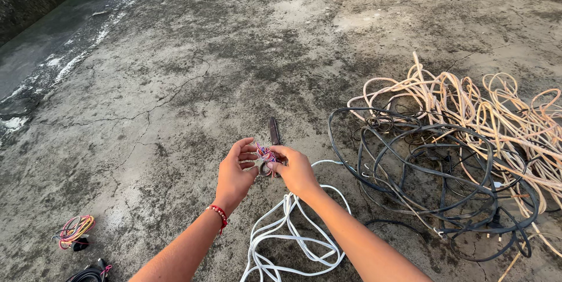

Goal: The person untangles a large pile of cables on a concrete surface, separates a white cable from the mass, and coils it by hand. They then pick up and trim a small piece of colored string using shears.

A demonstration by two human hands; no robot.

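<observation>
Left hand: fingers pinching the coloured wires.
Right hand: fingers gripping the same wires.
White cable: looped on the concrete floor, below both hands.
Black cables: tangled, right.

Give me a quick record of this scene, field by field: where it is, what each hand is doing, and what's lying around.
Setting: cracked, stained concrete floor, outdoors
Left hand: pinching a small bundle of coloured thin wires; red bead bracelet on wrist
Right hand: gripping the same bundle from the other side
White cable: looped on the floor below the hands
Black cable tangle: right of the hands
Beige cable heap: far right, overlapping the black tangle
Small coloured wire coil: lower left
Dark tool: on the floor beyond the hands; kind unclear
</observation>
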